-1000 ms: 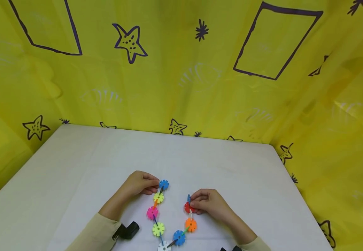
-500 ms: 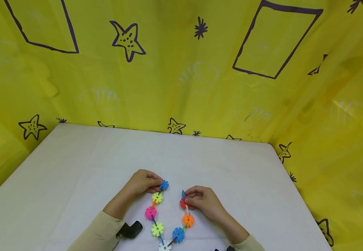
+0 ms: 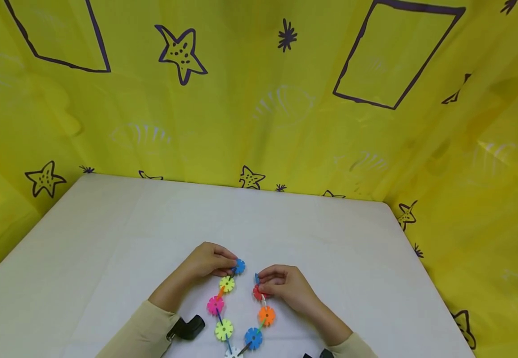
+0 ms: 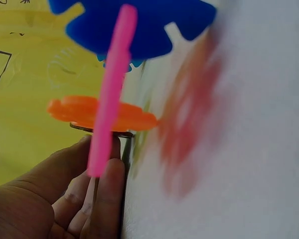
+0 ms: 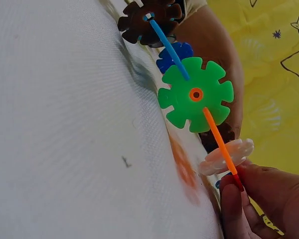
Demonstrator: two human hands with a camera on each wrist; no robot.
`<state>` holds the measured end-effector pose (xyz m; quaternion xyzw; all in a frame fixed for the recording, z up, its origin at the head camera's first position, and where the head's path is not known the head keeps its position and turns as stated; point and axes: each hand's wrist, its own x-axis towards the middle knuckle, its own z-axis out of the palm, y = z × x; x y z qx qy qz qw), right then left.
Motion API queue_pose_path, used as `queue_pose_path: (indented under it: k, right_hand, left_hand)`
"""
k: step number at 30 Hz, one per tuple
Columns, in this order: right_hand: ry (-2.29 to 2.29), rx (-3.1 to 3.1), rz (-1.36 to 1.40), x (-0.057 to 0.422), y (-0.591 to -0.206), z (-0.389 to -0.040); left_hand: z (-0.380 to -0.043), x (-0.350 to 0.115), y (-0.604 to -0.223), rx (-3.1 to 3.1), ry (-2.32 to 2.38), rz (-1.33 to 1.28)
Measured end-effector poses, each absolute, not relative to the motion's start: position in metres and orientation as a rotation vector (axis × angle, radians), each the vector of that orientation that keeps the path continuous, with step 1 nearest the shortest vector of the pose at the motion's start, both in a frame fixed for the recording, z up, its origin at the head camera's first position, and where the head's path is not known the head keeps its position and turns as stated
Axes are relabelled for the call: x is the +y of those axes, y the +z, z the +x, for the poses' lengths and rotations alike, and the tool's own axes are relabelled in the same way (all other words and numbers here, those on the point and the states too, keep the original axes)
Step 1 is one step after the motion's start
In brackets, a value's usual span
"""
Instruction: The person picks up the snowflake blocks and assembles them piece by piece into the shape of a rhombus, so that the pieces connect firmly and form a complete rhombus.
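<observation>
A chain of notched plastic snowflake discs hangs in a U between the two hands, with a white disc (image 3: 234,352) at its lowest visible point. My left hand (image 3: 210,259) pinches the blue disc (image 3: 240,266) at the left end, above a yellow disc (image 3: 226,284) and a pink disc (image 3: 215,305). At the other end, my right hand (image 3: 288,286) pinches the red disc (image 3: 257,293), and an edge-on blue disc (image 3: 256,278) stands up from it. A small gap separates the two ends. The right wrist view shows a green disc (image 5: 189,112) linked to an edge-on orange one (image 5: 220,142).
The chain is over a white-covered table (image 3: 330,238). Yellow curtains (image 3: 223,129) with drawn stars and fish stand behind and at both sides. A black wrist-camera mount (image 3: 189,328) sits at the left sleeve.
My right hand has moved left with the red end of the chain. My left hand has shifted slightly right, so the gap between the two ends is narrower.
</observation>
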<state>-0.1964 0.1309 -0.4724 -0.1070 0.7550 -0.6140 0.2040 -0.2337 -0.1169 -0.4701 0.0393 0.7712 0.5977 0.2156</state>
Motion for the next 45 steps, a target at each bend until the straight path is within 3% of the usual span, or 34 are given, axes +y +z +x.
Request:
queue_pose_path:
  k: [45]
  right_hand:
    - [-1.68,2.179,-0.473,0.12,-0.481,-0.195]
  left_hand:
    - [-0.23,-0.109,-0.47,2.131,1.582,0.257]
